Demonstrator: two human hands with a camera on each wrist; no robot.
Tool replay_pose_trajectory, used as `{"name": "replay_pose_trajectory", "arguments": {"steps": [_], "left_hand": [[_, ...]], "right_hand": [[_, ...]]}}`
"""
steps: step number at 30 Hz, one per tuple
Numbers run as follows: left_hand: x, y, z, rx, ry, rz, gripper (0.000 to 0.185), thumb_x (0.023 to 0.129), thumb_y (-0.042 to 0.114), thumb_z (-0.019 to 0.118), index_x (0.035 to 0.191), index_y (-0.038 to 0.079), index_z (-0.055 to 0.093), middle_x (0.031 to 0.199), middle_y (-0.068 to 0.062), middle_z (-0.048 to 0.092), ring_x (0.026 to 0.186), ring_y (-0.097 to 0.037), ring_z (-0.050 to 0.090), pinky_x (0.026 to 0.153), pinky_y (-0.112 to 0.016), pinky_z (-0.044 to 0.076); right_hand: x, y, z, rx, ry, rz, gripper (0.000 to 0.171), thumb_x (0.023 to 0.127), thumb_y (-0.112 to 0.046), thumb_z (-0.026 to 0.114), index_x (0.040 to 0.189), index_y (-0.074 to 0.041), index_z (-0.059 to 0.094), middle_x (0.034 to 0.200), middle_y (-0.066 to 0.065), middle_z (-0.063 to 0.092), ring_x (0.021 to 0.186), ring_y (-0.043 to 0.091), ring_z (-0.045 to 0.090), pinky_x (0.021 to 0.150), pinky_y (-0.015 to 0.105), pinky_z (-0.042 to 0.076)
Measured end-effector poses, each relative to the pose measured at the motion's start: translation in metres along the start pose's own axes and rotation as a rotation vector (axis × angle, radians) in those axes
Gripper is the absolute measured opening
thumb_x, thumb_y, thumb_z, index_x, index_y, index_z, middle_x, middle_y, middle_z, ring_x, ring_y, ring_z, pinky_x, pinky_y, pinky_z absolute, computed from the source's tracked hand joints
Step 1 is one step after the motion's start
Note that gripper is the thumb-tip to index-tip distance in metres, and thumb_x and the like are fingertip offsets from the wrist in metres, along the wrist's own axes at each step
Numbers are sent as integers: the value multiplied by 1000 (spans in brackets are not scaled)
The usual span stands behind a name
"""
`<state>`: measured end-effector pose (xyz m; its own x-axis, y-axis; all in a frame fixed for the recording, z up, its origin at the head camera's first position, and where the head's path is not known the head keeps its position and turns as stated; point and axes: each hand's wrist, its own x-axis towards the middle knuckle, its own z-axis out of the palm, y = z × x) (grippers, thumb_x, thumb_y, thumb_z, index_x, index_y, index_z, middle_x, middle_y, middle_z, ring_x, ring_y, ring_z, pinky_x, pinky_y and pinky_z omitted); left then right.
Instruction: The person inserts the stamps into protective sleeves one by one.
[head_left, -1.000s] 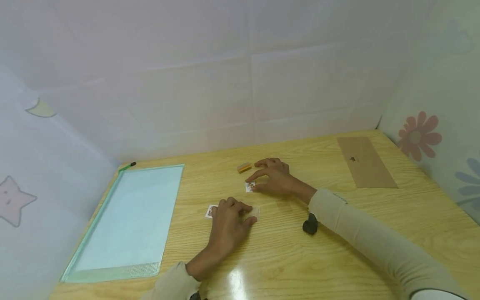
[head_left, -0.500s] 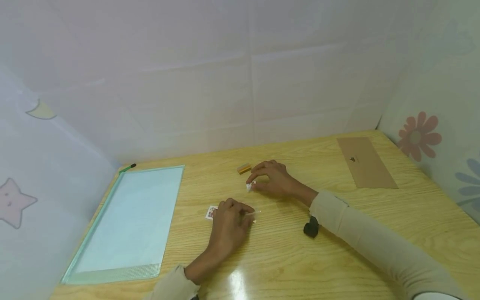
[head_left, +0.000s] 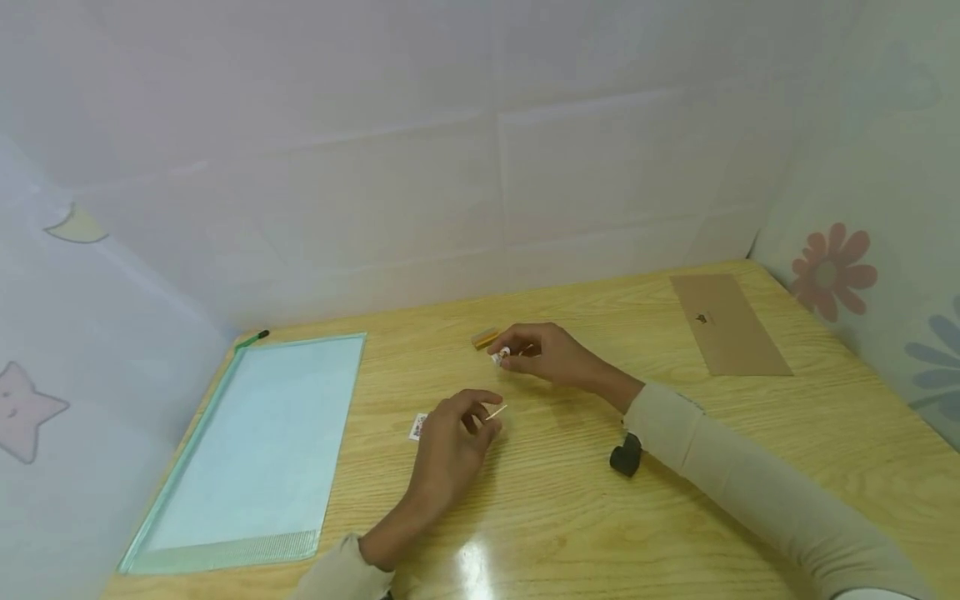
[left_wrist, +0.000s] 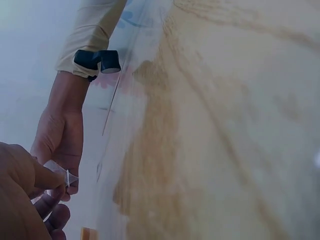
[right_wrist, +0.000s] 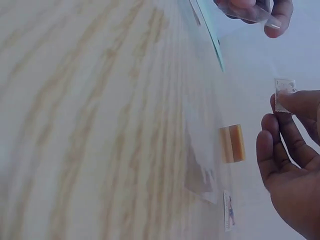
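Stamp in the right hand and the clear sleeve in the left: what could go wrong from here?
1. The right hand pinches the stamp only at its edge with the fingertips, lifted off the table; it could slip or crease.
2. The left hand holds the clear sleeve by one end; being thin, it may flex or stay closed.
3. Another stamp lies flat beside the left hand and could be brushed aside.
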<state>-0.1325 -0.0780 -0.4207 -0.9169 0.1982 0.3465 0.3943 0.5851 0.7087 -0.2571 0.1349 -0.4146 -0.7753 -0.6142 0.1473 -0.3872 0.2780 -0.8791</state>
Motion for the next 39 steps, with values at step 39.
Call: {"name": "replay_pose_trajectory", "arguments": {"steps": [39], "left_hand": [[-5, -5, -13, -163, 48, -2, 6, 94, 16, 73, 100, 18, 70, 96, 9, 66, 81, -14, 59, 70, -33, 48]], "right_hand": [[-22, -46, 5, -179, 129, -338, 22, 99, -21, 67, 121, -21, 66, 109, -11, 69, 93, 9, 67, 85, 31, 55]]}}
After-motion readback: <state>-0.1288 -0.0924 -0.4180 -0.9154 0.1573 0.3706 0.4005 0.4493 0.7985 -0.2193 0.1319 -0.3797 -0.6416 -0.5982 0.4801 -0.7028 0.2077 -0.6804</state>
